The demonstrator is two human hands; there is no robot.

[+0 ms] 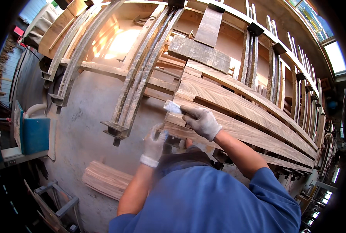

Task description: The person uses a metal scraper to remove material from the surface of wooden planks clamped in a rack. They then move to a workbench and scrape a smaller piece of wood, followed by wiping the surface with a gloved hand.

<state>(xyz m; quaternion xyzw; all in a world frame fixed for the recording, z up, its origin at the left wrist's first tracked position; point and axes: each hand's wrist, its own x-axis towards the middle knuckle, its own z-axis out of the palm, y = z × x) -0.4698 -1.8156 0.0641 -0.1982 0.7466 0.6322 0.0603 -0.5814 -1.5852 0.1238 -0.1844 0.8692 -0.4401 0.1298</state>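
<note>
My right hand (202,122), in a pale work glove, is closed around a small flat tool (172,106) with a whitish, speckled, squared end. Its handle is hidden in the glove, so I cannot tell its exact kind. That end points left, just over the near end of the striped wooden boards (235,110). My left hand (154,143), also gloved, is beside the boards' left end with thumb and fingers curved apart. Nothing shows between them. The boards lie side by side, with dark narrow gaps between some of them.
Long metal bar clamps (138,77) jut out from a wooden rack. A weathered grey plank (199,53) lies across the boards' far end. More striped boards (105,178) are stacked on the concrete floor. A metal step frame (60,198) and a blue machine (35,134) stand at left.
</note>
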